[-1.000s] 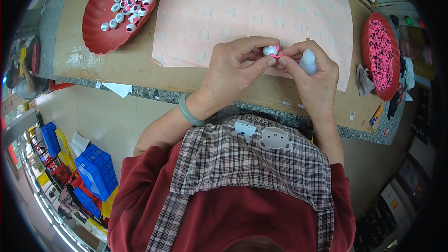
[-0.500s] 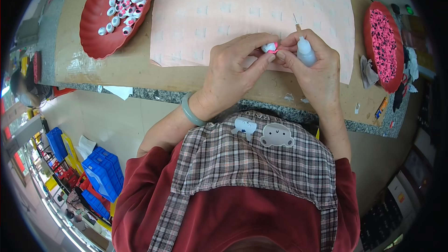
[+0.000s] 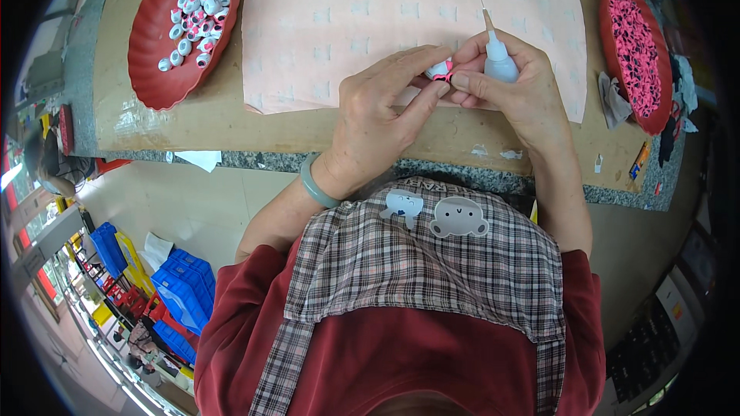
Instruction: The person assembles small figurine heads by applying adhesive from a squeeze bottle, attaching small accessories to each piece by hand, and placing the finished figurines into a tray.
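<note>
My left hand (image 3: 385,104) pinches a small white rounded piece (image 3: 437,70) with pink and black parts between thumb and fingertips. Close against it, my right hand (image 3: 520,88) has its thumb and forefinger tips at the pink and black edge of that piece. Tucked in the same right hand is a squeeze bottle (image 3: 501,68), pale and translucent, its thin needle tip pointing away from me. Both hands are over the near edge of a pale pink sheet (image 3: 370,11). The fingertips partly cover the small piece.
A red scalloped dish (image 3: 150,81) at the left holds several white, pink and black pieces. At the right, another red dish (image 3: 655,119) is heaped with small pink and black bits. Beside it lie a crumpled grey cloth (image 3: 614,104) and a small orange packet (image 3: 639,160).
The right hand has turned the bottle more upright, and its needle tip stands higher. The small piece has rotated slightly, showing more black. The whole view has shifted a little.
</note>
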Available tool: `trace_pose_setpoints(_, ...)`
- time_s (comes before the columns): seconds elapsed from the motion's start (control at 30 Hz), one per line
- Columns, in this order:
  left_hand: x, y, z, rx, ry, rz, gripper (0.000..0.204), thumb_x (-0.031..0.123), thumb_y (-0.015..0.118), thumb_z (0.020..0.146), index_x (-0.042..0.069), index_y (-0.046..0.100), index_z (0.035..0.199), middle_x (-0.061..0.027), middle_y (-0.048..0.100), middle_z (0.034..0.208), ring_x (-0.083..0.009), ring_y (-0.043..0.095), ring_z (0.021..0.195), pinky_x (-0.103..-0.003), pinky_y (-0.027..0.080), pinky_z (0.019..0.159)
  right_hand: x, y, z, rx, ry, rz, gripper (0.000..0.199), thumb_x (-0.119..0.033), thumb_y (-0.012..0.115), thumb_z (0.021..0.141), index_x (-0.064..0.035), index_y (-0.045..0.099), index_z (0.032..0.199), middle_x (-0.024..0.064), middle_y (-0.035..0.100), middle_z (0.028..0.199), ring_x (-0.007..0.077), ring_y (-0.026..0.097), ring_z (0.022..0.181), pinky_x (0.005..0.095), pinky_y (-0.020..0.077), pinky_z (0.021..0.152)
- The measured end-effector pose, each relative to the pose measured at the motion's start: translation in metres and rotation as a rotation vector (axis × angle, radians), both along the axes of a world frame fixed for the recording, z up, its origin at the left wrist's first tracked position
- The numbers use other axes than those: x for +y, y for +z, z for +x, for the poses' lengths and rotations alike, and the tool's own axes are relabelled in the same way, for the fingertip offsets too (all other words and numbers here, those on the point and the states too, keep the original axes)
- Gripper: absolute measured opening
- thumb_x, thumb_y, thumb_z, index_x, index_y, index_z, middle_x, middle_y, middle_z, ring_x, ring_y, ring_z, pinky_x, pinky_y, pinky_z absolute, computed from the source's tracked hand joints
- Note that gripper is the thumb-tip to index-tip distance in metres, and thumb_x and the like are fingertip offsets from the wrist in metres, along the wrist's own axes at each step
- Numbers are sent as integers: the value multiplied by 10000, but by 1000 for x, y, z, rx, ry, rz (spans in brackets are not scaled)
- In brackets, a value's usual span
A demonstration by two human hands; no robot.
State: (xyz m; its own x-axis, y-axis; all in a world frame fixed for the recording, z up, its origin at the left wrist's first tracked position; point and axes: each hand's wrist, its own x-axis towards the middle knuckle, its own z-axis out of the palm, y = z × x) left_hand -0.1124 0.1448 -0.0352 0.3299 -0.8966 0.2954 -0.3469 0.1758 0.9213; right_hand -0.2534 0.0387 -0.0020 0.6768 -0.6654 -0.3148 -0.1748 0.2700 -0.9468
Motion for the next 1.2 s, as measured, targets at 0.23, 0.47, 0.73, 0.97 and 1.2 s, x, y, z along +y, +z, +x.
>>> trace_pose_setpoints(0.23, -2, -6, 0, 107, 0, 0, 283, -21, 653, 776, -21, 625, 1058, -163, 661, 984, -229, 682, 813, -284, 561, 712, 14, 3, 5, 108, -44, -368, 168, 14, 660, 803, 6, 574, 947, 57, 640, 803, 97, 630, 717, 202, 528, 630)
trace_pose_setpoints(0.47, -1, -4, -1, 242, -3, 37, 237, -5, 628, 821, -34, 622, 1057, -154, 666, 969, -203, 680, 825, -280, 565, 716, 22, 4, 6, 80, -136, -366, 143, 20, 655, 801, 4, 578, 920, 58, 646, 795, 99, 632, 724, 214, 529, 643)
trace_pose_setpoints(0.73, 2, 10, 4, 607, -191, 80, 273, 0, 562, 885, -78, 545, 1146, -183, 622, 1088, -210, 622, 988, -298, 518, 864, 28, 0, 3, -3, -159, -338, 122, 34, 657, 797, 10, 586, 893, 49, 625, 804, 85, 601, 680, 198, 495, 597)
trace_pose_setpoints(0.97, 1, 8, 4, 651, -212, 66, 277, 17, 565, 889, -69, 545, 1152, -189, 609, 1125, -215, 601, 1031, -307, 491, 909, 28, -8, -1, -21, -166, -526, 100, -14, 697, 777, -13, 622, 844, 9, 639, 767, 70, 577, 687, 209, 471, 634)
trace_pose_setpoints(1.2, 2, 7, 5, 626, -244, 82, 273, 18, 566, 889, -66, 547, 1148, -186, 607, 1127, -209, 606, 1019, -300, 496, 899, 26, -9, -4, -13, -113, -359, 98, -4, 671, 802, -11, 586, 849, 8, 574, 727, 39, 510, 586, 165, 390, 482)
